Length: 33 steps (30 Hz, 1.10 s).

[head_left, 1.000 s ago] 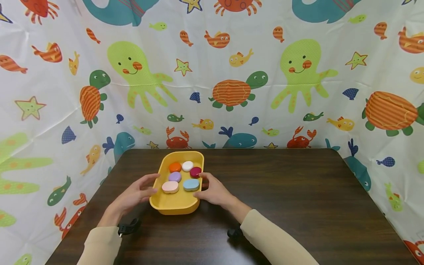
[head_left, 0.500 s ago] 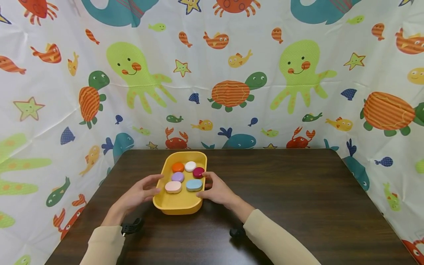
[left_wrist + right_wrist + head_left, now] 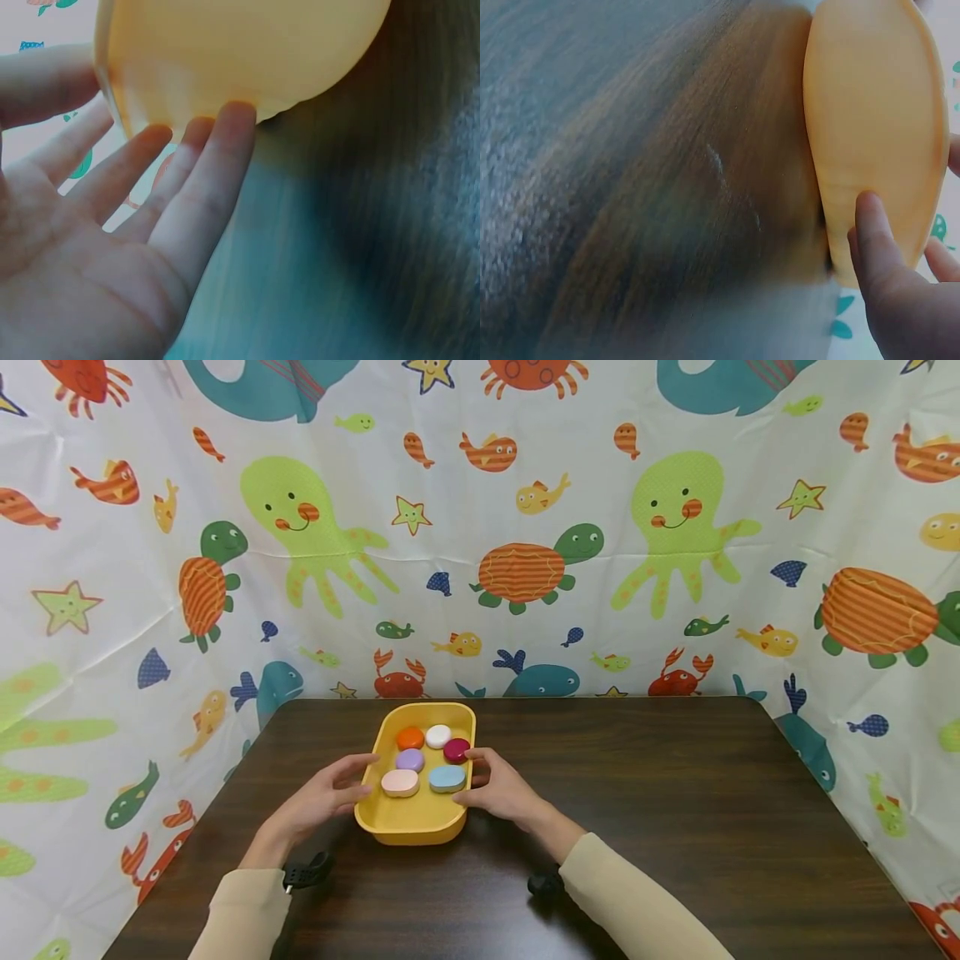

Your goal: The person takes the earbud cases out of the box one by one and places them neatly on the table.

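Head view: nearest, beige L cuff (image 3: 247, 893) w/ black strap (image 3: 306, 872) just beside it, then L hand (image 3: 327, 795) & R hand (image 3: 508, 792), one each side of yellow tray (image 3: 408, 814). Fingers fairly wide on both, laid against tray, not wrapped round it; L fingertips (image 3: 238, 120) on outer wall, R thumb (image 3: 871, 214) flat to opp. wall, other R fingers round toward rim. So tray's btwn the two hands, held by its sides. Vs 1 s ago it's slid a bit to R, hands along w/ it; pieces inside keep same layout, so prob. a smooth sideways shift, load undisturbed. Can't tell if base is touching table. Inside, near to far: pink piece (image 3: 400, 783) & blue piece (image 3: 447, 778) abreast, lilac piece (image 3: 409, 760), crimson piece (image 3: 456, 751) right by R index tip, orange piece (image 3: 410, 738) & white piece (image 3: 438, 737) at far end. Beyond: dark wood table (image 3: 637, 760), then sea-animal cloth (image 3: 450, 639).
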Each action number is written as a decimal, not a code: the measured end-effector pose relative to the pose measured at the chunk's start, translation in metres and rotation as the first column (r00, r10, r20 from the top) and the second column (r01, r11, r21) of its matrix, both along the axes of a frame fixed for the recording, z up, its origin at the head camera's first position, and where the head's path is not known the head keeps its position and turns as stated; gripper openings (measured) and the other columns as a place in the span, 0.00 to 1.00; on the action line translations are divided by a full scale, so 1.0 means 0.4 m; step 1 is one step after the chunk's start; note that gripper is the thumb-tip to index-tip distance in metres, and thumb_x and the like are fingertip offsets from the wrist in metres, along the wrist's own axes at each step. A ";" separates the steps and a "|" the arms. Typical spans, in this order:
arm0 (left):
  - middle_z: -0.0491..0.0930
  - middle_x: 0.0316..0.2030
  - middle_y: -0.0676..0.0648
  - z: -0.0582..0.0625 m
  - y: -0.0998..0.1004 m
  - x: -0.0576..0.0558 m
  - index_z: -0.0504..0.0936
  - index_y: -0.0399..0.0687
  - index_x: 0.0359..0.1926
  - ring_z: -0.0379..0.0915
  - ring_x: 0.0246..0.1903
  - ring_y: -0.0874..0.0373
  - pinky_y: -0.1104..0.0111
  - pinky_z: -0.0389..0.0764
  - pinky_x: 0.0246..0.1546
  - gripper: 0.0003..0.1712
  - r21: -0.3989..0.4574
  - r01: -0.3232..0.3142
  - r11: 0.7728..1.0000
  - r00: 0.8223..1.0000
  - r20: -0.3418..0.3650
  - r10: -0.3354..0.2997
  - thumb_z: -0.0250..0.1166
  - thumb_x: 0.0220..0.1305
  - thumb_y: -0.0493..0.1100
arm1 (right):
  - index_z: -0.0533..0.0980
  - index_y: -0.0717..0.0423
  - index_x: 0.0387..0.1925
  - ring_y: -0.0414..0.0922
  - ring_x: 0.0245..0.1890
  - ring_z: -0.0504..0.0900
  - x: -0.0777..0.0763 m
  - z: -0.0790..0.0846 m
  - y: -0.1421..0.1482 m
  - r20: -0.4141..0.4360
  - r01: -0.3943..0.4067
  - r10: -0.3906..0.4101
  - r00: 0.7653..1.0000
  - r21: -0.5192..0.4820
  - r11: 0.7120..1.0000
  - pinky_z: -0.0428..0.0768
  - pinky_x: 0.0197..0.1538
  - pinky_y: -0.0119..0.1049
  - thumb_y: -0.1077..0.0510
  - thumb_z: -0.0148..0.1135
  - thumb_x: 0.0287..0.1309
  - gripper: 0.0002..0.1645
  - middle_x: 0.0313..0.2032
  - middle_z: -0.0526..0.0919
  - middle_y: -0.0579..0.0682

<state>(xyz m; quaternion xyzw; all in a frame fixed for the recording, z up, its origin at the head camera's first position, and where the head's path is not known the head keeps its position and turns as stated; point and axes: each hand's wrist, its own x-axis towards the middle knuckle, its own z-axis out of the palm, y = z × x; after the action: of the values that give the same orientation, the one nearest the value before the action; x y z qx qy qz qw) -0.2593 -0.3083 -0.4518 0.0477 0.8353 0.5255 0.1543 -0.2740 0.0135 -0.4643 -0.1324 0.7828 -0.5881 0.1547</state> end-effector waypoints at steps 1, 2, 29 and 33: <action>0.53 0.77 0.37 0.000 0.003 0.000 0.60 0.49 0.77 0.66 0.66 0.37 0.49 0.74 0.63 0.39 0.000 -0.001 1.000 1.000 0.001 0.001 0.65 0.70 0.47 | 0.66 0.57 0.69 0.54 0.57 0.77 0.000 0.000 0.002 0.001 0.000 0.000 1.000 0.002 1.000 0.82 0.57 0.48 0.56 0.76 0.54 0.44 0.65 0.72 0.58; 0.53 0.77 0.37 0.000 0.005 0.001 0.60 0.50 0.77 0.66 0.66 0.37 0.49 0.74 0.63 0.39 -0.001 -0.003 1.000 1.000 0.001 0.003 0.64 0.70 0.48 | 0.66 0.57 0.69 0.54 0.57 0.77 0.000 0.001 0.004 0.003 0.000 0.000 1.000 0.003 1.000 0.81 0.57 0.49 0.56 0.76 0.54 0.44 0.65 0.72 0.58; 0.54 0.76 0.35 -0.003 0.070 -0.011 0.60 0.47 0.77 0.67 0.65 0.36 0.47 0.73 0.63 0.39 -0.001 0.008 1.000 0.999 -0.031 -0.008 0.64 0.71 0.48 | 0.65 0.57 0.70 0.56 0.58 0.76 -0.004 0.000 0.058 -0.001 0.020 -0.020 1.000 0.020 1.000 0.82 0.57 0.50 0.55 0.75 0.55 0.44 0.66 0.71 0.59; 0.56 0.75 0.36 -0.007 0.078 -0.013 0.61 0.47 0.76 0.70 0.62 0.39 0.49 0.76 0.61 0.39 0.002 0.005 1.000 0.999 -0.039 -0.004 0.65 0.70 0.47 | 0.65 0.57 0.70 0.56 0.59 0.76 -0.004 -0.001 0.068 0.000 0.018 -0.018 1.000 0.022 1.000 0.82 0.57 0.50 0.55 0.74 0.56 0.44 0.66 0.70 0.59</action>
<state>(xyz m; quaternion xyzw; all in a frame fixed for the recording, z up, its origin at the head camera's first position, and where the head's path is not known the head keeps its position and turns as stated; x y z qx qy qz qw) -0.2645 -0.2769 -0.4545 0.0599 0.8375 0.5250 0.1391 -0.2755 0.0405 -0.4648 -0.1235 0.7902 -0.5810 0.1509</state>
